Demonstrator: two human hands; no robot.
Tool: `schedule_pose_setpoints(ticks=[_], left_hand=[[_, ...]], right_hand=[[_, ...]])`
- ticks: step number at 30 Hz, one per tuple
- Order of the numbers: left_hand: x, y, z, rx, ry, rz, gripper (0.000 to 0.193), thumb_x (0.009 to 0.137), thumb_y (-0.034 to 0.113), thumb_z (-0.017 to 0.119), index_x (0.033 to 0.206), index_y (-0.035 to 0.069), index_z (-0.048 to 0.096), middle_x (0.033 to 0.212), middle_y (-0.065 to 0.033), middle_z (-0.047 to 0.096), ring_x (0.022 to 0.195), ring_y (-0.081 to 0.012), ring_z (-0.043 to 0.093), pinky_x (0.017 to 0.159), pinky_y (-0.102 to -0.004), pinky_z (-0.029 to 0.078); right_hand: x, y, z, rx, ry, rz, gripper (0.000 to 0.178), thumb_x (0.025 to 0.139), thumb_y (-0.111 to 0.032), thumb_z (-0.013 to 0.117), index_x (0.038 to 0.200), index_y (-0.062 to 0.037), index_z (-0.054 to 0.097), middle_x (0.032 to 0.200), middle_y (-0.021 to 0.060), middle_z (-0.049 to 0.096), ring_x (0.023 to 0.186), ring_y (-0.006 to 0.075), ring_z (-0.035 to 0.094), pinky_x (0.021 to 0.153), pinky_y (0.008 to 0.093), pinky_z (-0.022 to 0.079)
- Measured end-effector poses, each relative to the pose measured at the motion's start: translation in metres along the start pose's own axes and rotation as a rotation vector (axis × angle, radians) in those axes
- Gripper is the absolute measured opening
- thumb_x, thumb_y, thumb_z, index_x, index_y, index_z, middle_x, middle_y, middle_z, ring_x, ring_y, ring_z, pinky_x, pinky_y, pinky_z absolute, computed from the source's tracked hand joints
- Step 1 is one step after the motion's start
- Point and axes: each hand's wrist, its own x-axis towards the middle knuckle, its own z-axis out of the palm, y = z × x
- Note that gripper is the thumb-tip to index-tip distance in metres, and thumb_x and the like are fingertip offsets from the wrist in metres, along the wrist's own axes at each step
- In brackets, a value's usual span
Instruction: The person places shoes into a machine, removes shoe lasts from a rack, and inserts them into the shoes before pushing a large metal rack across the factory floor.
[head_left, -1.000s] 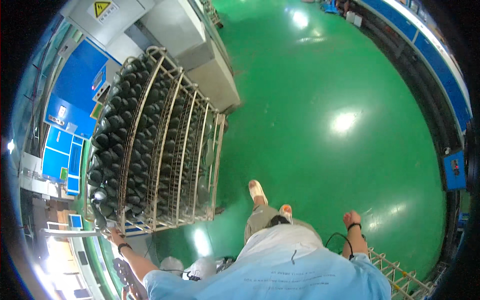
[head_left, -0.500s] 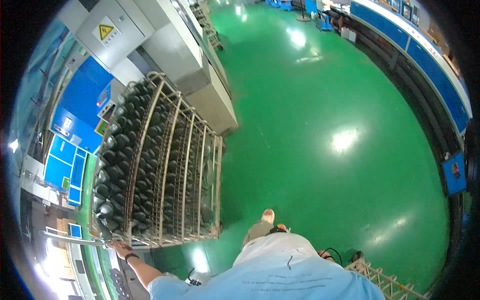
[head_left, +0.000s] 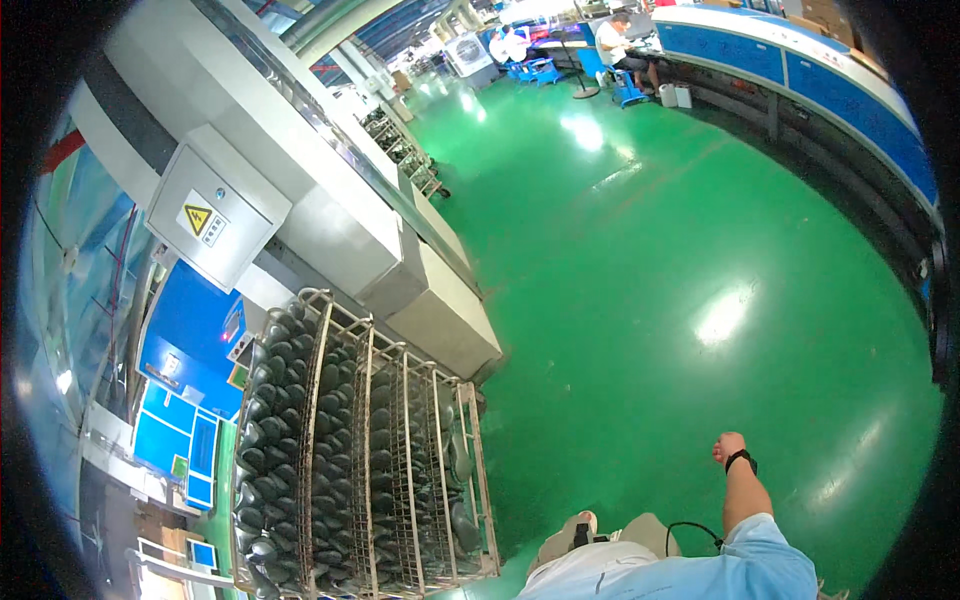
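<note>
My right hand (head_left: pixel 730 447) is held out over the green floor at the lower right, fingers curled in, with nothing visible in it. A black band (head_left: pixel 741 461) circles that wrist. At the lower left stands a wire rack trolley (head_left: pixel 481 480) with several shelves, packed with dark, rounded, shoe-shaped pieces (head_left: pixel 268 432). My left hand is out of view; the trolley's near end runs down to the picture's lower edge.
A grey machine housing (head_left: pixel 445 310) with an electrical box (head_left: pixel 215 208) stands just beyond the trolley. Blue cabinets (head_left: pixel 170 430) are on the left. A long blue-panelled bench (head_left: pixel 830 90) lines the right. Far ahead, a person (head_left: pixel 615 40) sits beside another rack (head_left: pixel 405 150) across the aisle.
My view has tilted up, so the trolley sits lower in the picture. My left hand, earlier at the trolley's near corner, has left view. My right arm has swung forward.
</note>
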Motion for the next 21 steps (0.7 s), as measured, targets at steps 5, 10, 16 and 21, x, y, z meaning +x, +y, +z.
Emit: schedule_pose_setpoints(ticks=[5,10,16,21], left_hand=[[-0.063,0.021,0.017,-0.01,0.053,0.029,0.067,0.093,0.053,0.046,0.151,0.021,0.031,0.126,-0.0098,0.059,0.076,-0.0181,0.059,0.056,-0.0326,0.046],[-0.121,0.026,0.033,-0.014,0.087,0.058,0.068,0.093,0.053,0.047,0.15,0.019,0.033,0.126,-0.0094,0.059,0.078,-0.0186,0.059,0.057,-0.0332,0.046],[-0.194,0.019,0.049,-0.043,0.114,0.074,0.069,0.092,0.053,0.048,0.149,0.017,0.034,0.125,-0.0088,0.06,0.08,-0.0192,0.06,0.059,-0.034,0.047],[-0.255,-0.008,0.087,-0.076,0.078,0.078,0.07,0.091,0.054,0.049,0.148,0.016,0.036,0.124,-0.0084,0.06,0.081,-0.0197,0.06,0.061,-0.0347,0.047]], right_hand=[[0.02,0.022,0.037,0.116,-0.133,0.075,0.01,0.084,-0.001,0.045,0.079,-0.0095,0.045,0.063,0.006,0.044,0.047,0.0172,0.041,0.039,0.0318,0.033],[0.07,0.124,-0.008,-1.631,-0.506,-0.532,0.023,0.079,-0.029,0.058,0.077,-0.0116,0.073,0.08,0.0082,0.071,0.077,0.0241,0.069,0.063,0.0363,0.054],[0.139,0.246,-0.134,-0.65,-0.377,0.107,0.015,0.086,-0.015,0.051,0.085,-0.0048,0.063,0.073,0.0146,0.06,0.064,0.0291,0.058,0.056,0.0474,0.047],[0.171,0.206,-0.222,-0.295,-0.171,0.39,0.024,0.089,-0.023,0.05,0.083,-0.0066,0.066,0.068,0.0141,0.06,0.061,0.0289,0.054,0.05,0.0436,0.041]])
